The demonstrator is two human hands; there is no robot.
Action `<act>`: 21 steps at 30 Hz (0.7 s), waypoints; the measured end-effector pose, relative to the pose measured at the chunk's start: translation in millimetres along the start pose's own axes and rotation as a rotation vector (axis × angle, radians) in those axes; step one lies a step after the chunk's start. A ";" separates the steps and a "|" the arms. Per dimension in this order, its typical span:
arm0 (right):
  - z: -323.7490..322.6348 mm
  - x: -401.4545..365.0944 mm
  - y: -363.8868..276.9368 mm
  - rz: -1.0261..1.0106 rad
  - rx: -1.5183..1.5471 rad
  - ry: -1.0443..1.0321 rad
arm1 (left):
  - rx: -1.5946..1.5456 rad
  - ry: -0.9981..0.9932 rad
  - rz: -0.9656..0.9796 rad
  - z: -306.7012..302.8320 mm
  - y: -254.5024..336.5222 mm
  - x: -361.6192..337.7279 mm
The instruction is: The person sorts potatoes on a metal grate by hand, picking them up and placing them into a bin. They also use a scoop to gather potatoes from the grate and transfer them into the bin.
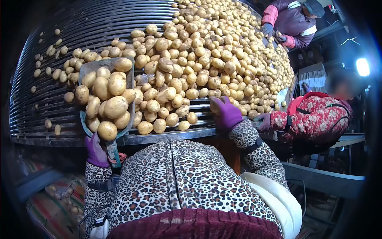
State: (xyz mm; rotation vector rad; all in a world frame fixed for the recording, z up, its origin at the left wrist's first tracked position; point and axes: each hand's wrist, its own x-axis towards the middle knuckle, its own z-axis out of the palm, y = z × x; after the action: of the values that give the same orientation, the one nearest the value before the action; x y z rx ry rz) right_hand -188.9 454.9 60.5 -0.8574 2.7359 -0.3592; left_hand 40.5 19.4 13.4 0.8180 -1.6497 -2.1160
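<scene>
A metal-sided scoop point(83, 121) with a worn blue-green rim is heaped with potatoes point(101, 87) and tilts at the table's near edge. My left hand point(95, 150), in a purple glove, is closed on its near side, the fingers partly hidden. Beside the near edge of the pile, my right hand point(229, 114), also gloved in purple, is closed around what looks like a brownish potato point(215, 105). Loose potatoes point(165, 95) lie between the scoop and my right hand.
A slatted metal sorting table point(99, 22) carries the large pile of potatoes point(230, 47). One co-worker point(292, 22) reaches into the pile at the far right. Another co-worker point(314, 115) in red patterned clothing stands at my right. Filled sacks point(55, 203) sit below at left.
</scene>
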 end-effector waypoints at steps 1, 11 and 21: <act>5.1 2.5 12.6 -0.095 0.165 0.100 | -0.072 -0.010 -0.050 1.8 4.1 -0.4; -43.3 40.2 -69.4 -0.013 1.925 -0.138 | -0.138 0.080 -0.087 13.3 12.2 -6.2; -70.5 112.4 -135.4 -0.075 1.682 -0.198 | -0.075 -0.014 -0.115 31.4 43.7 -14.0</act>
State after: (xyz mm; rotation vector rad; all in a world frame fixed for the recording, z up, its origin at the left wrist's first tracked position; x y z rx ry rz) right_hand -229.3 292.5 149.6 -0.3659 1.2993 -1.9372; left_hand 28.2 39.7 63.8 0.8957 -1.5544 -2.2509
